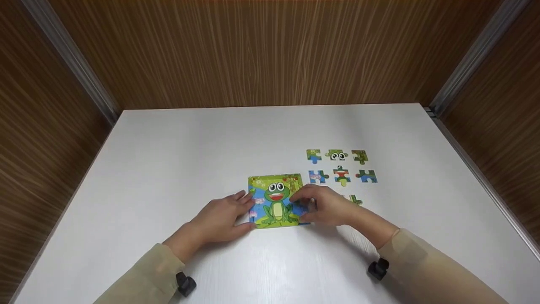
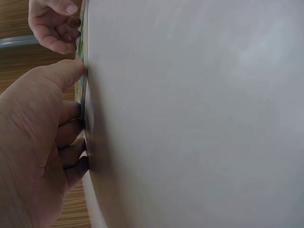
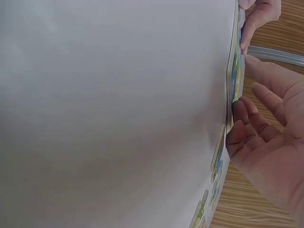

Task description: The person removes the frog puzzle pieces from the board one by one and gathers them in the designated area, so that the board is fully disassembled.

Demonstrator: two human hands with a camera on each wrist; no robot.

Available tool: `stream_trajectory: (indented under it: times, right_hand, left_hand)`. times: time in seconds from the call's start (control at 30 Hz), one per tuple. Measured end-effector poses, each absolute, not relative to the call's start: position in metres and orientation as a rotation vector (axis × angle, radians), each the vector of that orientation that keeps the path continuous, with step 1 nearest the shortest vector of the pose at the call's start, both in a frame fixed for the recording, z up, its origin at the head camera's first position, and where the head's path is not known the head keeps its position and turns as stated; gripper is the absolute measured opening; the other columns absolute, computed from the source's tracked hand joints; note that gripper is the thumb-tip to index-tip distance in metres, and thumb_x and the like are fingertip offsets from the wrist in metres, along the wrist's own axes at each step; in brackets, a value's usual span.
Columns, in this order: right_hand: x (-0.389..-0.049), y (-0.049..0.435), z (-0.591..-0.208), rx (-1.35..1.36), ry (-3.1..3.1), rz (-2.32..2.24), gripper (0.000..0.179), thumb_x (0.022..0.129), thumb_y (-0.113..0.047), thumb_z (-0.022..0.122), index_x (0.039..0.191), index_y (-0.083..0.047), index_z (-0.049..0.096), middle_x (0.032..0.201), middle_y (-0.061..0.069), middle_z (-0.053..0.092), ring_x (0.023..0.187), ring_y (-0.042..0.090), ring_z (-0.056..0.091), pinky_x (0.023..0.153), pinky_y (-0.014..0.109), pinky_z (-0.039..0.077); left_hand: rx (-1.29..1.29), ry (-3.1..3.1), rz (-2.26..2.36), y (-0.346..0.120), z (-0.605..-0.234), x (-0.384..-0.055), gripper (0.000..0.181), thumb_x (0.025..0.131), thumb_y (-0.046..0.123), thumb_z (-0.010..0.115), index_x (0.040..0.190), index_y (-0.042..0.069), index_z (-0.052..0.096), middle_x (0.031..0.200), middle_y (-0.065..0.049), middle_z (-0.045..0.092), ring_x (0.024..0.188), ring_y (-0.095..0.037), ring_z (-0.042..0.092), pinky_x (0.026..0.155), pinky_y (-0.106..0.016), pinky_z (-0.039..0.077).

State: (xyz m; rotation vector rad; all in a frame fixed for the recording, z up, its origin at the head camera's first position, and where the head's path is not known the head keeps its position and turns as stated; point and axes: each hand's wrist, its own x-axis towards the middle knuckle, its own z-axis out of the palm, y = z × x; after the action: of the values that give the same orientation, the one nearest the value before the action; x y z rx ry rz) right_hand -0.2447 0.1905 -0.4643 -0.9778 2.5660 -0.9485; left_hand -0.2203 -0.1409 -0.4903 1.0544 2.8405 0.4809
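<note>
A square frog puzzle board lies flat on the white table, its picture showing a green frog with a pale yellow belly. My left hand rests at its left edge, thumb by the near corner and fingertips farther up the side. The left wrist view shows that thumb and the fingertips against the thin edge. Over the right edge reaches my right hand, index finger on the picture and thumb near the lower right corner. In the right wrist view, its bent fingers meet the board's side while the thumb stays apart from them.
Several loose jigsaw pieces lie in rows right of the board, among them an eyes piece and a mouth piece. My right hand partly hides a nearer piece. Wood-grain panels enclose the table at back and sides.
</note>
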Motion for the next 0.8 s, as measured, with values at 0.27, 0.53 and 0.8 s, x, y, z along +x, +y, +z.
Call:
stream_trajectory:
  times: [0.27, 0.53, 0.8]
  right_hand:
    - [-0.2451, 0.1894, -0.4663, -0.989, 2.571, -0.879, 0.047, 0.085, -0.007, 0.089, 0.130, -0.008, 0.073, 0.121, 0.004, 0.068, 0.100, 0.021, 0.059, 0.085, 0.035, 0.051]
    - [-0.2455, 0.1884, -0.4670, -1.012, 2.576, -0.856, 0.051, 0.084, -0.005, 0.089, 0.131, -0.007, 0.072, 0.122, 0.006, 0.066, 0.101, 0.021, 0.059, 0.088, 0.038, 0.053]
    - [-0.2449, 0.1867, -0.4673, -1.015, 2.566, -0.846, 0.052, 0.083, -0.004, 0.090, 0.132, -0.009, 0.072, 0.123, 0.006, 0.064, 0.100, 0.021, 0.059, 0.088, 0.036, 0.053]
  left_hand:
    - [1.021, 2.825, 0.484, -0.1401, -0.4888, -0.2189, 0.068, 0.102, 0.048, 0.060, 0.154, 0.005, 0.055, 0.160, -0.013, 0.050, 0.152, -0.033, 0.041, 0.113, -0.055, 0.045]
    - [1.028, 2.823, 0.451, -0.1405, -0.4893, -0.2197, 0.069, 0.103, 0.050, 0.058, 0.156, 0.005, 0.054, 0.161, -0.013, 0.049, 0.152, -0.033, 0.042, 0.114, -0.054, 0.045]
    - [1.014, 2.817, 0.447, -0.1407, -0.4898, -0.2205, 0.070, 0.103, 0.051, 0.057, 0.156, 0.006, 0.053, 0.162, -0.012, 0.047, 0.153, -0.032, 0.040, 0.115, -0.054, 0.044]
